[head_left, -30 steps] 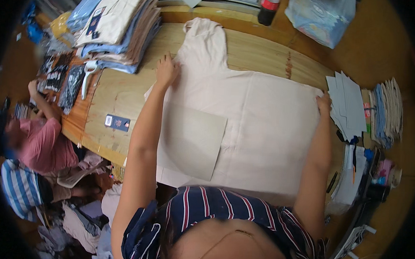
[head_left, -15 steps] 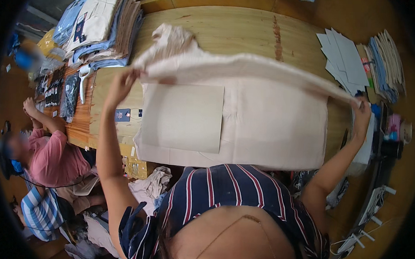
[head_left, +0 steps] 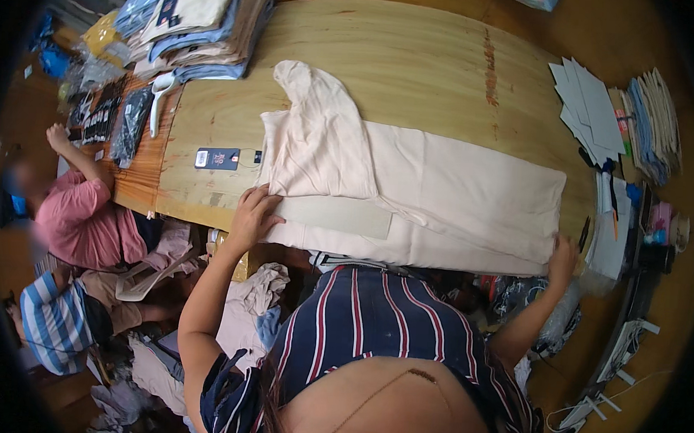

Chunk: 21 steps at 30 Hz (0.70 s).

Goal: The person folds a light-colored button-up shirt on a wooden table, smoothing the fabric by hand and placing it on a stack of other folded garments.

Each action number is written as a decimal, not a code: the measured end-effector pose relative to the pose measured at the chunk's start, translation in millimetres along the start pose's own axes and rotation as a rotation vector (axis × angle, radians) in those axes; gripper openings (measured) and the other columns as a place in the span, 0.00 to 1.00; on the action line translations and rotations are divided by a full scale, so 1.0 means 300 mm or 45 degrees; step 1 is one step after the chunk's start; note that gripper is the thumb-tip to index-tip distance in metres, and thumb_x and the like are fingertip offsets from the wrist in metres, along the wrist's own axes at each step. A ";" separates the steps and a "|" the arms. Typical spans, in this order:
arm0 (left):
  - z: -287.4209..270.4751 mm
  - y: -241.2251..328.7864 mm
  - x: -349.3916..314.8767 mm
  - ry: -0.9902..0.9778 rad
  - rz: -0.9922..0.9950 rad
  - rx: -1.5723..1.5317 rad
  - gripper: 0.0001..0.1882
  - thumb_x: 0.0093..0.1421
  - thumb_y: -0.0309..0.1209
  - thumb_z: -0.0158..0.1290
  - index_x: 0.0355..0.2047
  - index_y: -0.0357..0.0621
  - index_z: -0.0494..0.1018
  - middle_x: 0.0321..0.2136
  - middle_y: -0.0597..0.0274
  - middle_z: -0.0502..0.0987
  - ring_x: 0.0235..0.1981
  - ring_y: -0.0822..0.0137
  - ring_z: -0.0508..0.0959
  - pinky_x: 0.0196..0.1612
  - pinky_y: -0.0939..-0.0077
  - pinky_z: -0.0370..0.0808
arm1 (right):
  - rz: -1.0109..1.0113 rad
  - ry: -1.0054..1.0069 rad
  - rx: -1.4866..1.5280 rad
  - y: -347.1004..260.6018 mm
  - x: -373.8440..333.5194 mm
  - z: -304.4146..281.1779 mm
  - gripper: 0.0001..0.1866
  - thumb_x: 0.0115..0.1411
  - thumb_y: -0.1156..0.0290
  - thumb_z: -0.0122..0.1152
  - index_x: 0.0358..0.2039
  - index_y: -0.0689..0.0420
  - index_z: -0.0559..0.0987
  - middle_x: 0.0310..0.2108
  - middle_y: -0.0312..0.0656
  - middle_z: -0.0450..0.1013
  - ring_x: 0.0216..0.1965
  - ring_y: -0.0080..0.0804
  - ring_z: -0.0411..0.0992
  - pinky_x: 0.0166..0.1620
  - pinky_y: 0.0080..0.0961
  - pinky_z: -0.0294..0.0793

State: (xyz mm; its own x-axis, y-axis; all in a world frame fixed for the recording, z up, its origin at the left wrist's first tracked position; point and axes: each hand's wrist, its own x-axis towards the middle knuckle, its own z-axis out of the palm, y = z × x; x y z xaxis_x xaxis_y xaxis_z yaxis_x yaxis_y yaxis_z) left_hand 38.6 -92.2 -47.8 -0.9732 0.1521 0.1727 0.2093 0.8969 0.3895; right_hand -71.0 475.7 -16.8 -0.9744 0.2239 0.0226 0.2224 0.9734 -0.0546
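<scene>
Even bright light, soft shadows, strong fisheye bending, dark vignette at rim.

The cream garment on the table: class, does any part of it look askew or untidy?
Yes. The cream garment lies folded in a flat band, but its sleeve at the left end is bunched and angled up across the wooden table. A stiff board pokes out beneath, by the left hand.

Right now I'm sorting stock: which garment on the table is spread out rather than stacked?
The cream garment under both hands, left hand and right hand. It lies folded over alone; the others sit in the stack of folded clothes at the far-left corner.
</scene>
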 end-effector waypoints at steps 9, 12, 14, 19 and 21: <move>0.028 -0.036 -0.009 0.094 0.021 -0.021 0.24 0.38 0.38 0.57 0.36 0.41 0.69 0.39 0.51 0.68 0.42 0.53 0.67 0.45 0.65 0.62 | -1.758 0.352 0.270 -1.317 0.201 0.050 0.15 0.50 0.70 0.44 0.39 0.44 0.71 0.46 0.39 0.64 0.49 0.33 0.60 0.53 0.42 0.51; 0.031 -0.027 -0.017 0.166 0.038 -0.048 0.24 0.37 0.38 0.57 0.35 0.41 0.69 0.38 0.52 0.69 0.43 0.55 0.67 0.45 0.66 0.62 | -2.096 0.428 0.037 -1.619 0.188 0.116 0.16 0.49 0.68 0.46 0.41 0.41 0.70 0.51 0.32 0.59 0.53 0.30 0.55 0.53 0.44 0.50; 0.039 -0.034 -0.020 0.196 0.015 -0.094 0.24 0.36 0.37 0.59 0.36 0.42 0.70 0.38 0.51 0.68 0.43 0.54 0.66 0.45 0.65 0.62 | -2.310 0.474 -0.279 -1.733 0.201 0.144 0.17 0.49 0.67 0.47 0.42 0.40 0.70 0.53 0.29 0.57 0.55 0.28 0.53 0.53 0.43 0.51; 0.041 -0.022 0.004 0.177 0.037 -0.133 0.25 0.36 0.37 0.59 0.36 0.42 0.69 0.40 0.52 0.67 0.43 0.54 0.66 0.46 0.65 0.62 | -1.633 0.629 -0.468 -1.723 0.547 0.225 0.19 0.47 0.69 0.50 0.39 0.33 0.72 0.55 0.31 0.54 0.56 0.26 0.50 0.59 0.41 0.38; 0.040 -0.038 -0.044 0.194 -0.038 -0.118 0.24 0.38 0.37 0.58 0.36 0.41 0.69 0.40 0.52 0.68 0.44 0.55 0.66 0.46 0.66 0.61 | -1.632 0.534 -0.680 -1.635 0.484 -0.068 0.16 0.42 0.67 0.56 0.36 0.46 0.75 0.51 0.32 0.60 0.52 0.31 0.57 0.54 0.39 0.50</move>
State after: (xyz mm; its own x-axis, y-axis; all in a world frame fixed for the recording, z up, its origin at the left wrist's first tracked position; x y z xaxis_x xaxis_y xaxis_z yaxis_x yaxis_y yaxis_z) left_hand 48.0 -99.4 -65.5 -0.9548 0.0547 0.2923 0.1952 0.8568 0.4773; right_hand -320.8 31.8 33.4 -0.4489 -0.8916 0.0593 -0.7004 0.3923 0.5963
